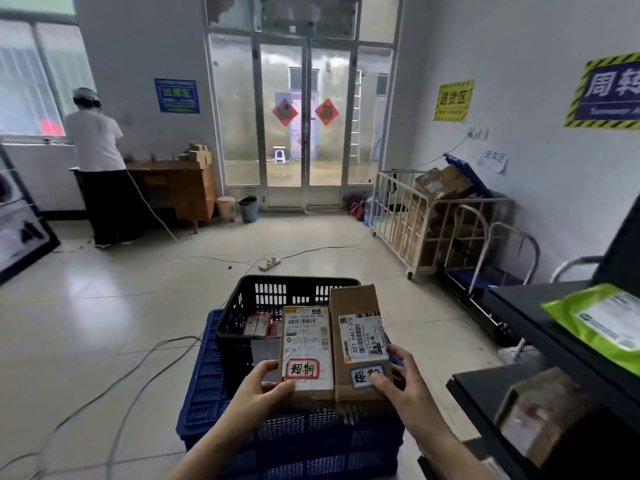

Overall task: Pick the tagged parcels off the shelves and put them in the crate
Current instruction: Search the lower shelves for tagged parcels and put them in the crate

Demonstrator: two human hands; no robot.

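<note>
Across the far wall: glass double doors [304, 123], tiled floor [104, 299] running from them to the near edge. Cables and a power strip [272, 263] lie on it.
Right side: black shelves [519, 303], with a green parcel [595, 317] on the upper level and a brown box [540, 410], blurred, on the nearer one.
Far right: white cage trolley [408, 220] stuffed with cardboard.
Far left: wooden desk [173, 181], a person [100, 168] standing at it, back to camera.
Near centre: blue crate [207, 393] on the floor, black crate [242, 306] sitting on top of it. Some reddish packs lie inside the black one.
Two cardboard parcels are held side by side, edges touching, above the near half of the crates, labels up.
left parcel [304, 344]: red-bordered tag [302, 369] at its near end. left hand [263, 386] grips that near end, thumb on top, fingers curled underneath.
right parcel [360, 341]: slightly longer, blue-bordered tag [363, 375] at its near end. right hand [405, 379] grips the near right corner, thumb partly over the tag, fingers round the side.
</note>
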